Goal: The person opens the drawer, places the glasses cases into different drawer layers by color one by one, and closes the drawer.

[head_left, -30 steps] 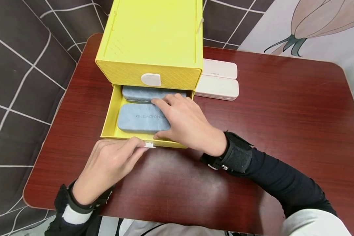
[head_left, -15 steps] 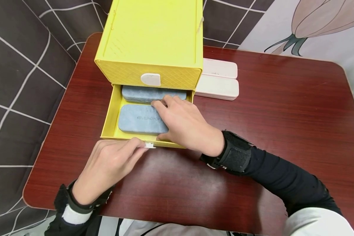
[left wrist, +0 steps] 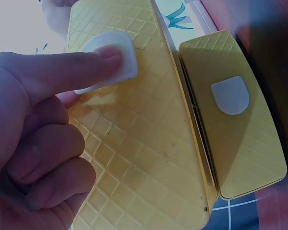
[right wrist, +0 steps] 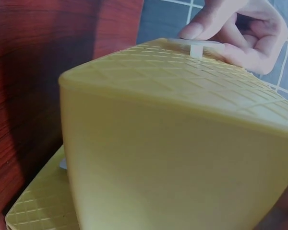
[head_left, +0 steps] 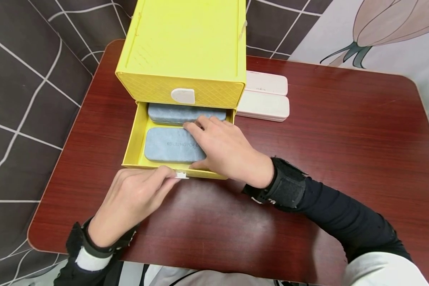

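A yellow drawer (head_left: 130, 153) stands pulled out of a yellow cabinet (head_left: 186, 43). My left hand (head_left: 134, 198) pinches its white handle (left wrist: 127, 60) between thumb and forefinger. Inside lie two blue-grey cases. The front case (head_left: 173, 145) bears printed lettering, partly covered by my right hand (head_left: 227, 147). That hand grips the front case across its right end, thumb at the near edge and fingers at the far edge. Behind it, the back case (head_left: 182, 113) is partly under the cabinet's upper drawer. In the right wrist view the drawer's side wall (right wrist: 173, 167) hides most of my right hand.
Two pale pink cases, one farther back (head_left: 266, 82) and one nearer (head_left: 264, 105), lie right of the cabinet on the reddish-brown table (head_left: 343, 131). Grey tiled panels (head_left: 18, 99) stand left and behind. Another closed yellow drawer front has a white handle (head_left: 183, 96).
The front case and my right hand have shifted slightly toward the drawer's front. My left hand stays on the handle, and the drawer has not moved.
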The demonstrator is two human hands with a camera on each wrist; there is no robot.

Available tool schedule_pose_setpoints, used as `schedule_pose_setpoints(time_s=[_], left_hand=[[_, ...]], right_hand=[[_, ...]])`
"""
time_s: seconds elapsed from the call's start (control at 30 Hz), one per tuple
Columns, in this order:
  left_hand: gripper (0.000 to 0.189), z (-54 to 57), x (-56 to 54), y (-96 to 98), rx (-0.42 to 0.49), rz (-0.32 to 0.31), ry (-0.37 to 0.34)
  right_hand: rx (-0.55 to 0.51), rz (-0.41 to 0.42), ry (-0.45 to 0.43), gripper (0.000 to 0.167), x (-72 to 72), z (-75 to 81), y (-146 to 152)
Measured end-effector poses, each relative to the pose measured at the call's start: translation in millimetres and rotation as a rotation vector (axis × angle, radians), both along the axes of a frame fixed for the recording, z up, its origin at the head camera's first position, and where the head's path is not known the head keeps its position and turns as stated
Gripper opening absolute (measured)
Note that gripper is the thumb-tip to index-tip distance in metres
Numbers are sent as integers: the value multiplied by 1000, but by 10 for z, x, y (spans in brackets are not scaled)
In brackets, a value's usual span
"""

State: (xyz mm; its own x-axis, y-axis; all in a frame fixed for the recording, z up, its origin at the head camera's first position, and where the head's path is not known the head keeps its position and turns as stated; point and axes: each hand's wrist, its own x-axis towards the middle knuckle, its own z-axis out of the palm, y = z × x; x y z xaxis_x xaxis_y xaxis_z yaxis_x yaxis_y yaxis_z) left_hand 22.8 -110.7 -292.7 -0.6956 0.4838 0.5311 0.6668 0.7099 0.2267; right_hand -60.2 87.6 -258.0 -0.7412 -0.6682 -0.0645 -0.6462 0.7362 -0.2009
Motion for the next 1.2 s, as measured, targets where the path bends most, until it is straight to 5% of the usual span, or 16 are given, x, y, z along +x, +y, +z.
schedule_pose_setpoints(time_s=[0.33,0.77,1.2], left_hand=[[37,15,-6,10,17,-12,22],[36,42,-3,13,8,-15,-16],[36,48,-16,18,13,-24,21]], right_hand=[[-263,-37,30,63,23,65,93],[-724,-36,235,34,187,33,359],[-860,-155,271,22,244,-107,729]])
